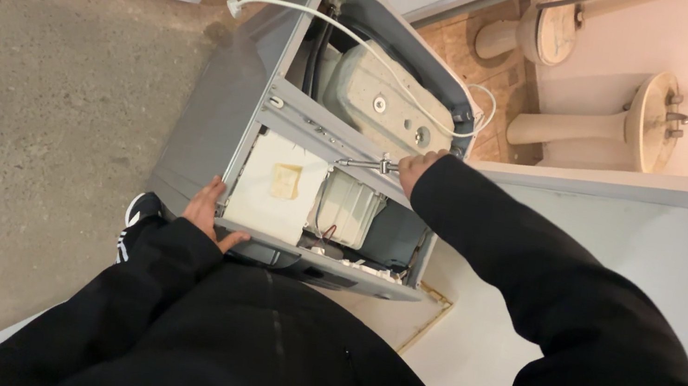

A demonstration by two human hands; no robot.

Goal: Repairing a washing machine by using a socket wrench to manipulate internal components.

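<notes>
Black sleeves frame an opened grey metal washing machine. Its near edge is gripped by the left hand for steadiness, while a slim metal screwdriver is clasped in the right hand.

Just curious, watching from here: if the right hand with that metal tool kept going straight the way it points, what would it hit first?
The right hand holds a metal tool pointing along the grey crossbar of the opened washing machine. Going straight on, the tip would probably meet the crossbar or the white detergent box beside it; depth is unclear.

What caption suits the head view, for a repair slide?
Left hand grips the open washer front edge; right hand holds a metal tool at its crossbar.
</notes>
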